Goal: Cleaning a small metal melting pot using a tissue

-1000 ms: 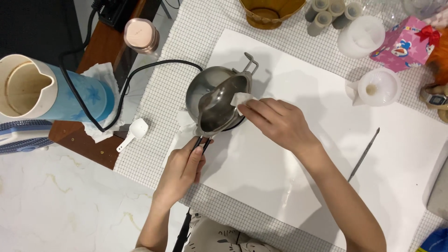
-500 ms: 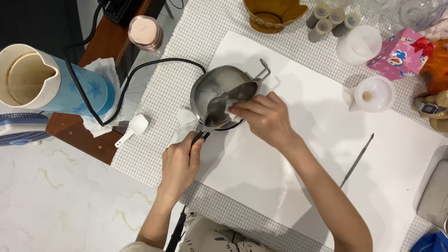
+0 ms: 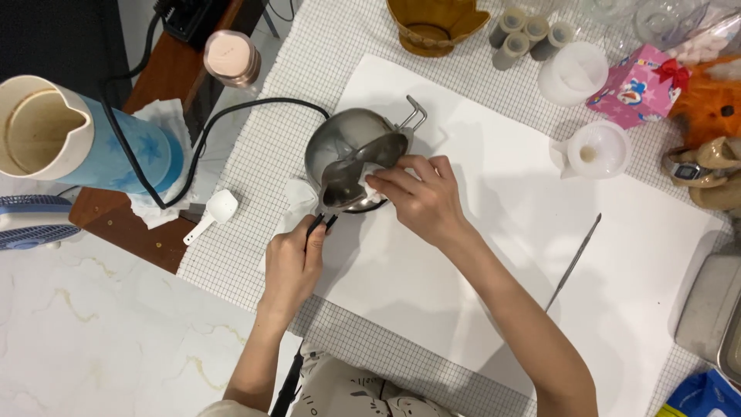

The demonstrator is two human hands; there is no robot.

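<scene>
The left hand [image 3: 293, 259] had its fingers closed around the black handle [image 3: 318, 225] of a small steel pouring pot [image 3: 356, 158], which stood on the white sheet [image 3: 494, 255] above the checked cloth [image 3: 247, 232]. The right hand [image 3: 421, 197] pinched a white tissue [image 3: 369, 176] and pressed it against the inside wall. I think the wiping was partly done, because the visible wall looked mostly clean, but the part under the tissue stayed hidden.

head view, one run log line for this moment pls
left hand: grips small metal pot by black handle | right hand: presses white tissue inside pot | surface: white sheet | nearby: white scoop
</scene>
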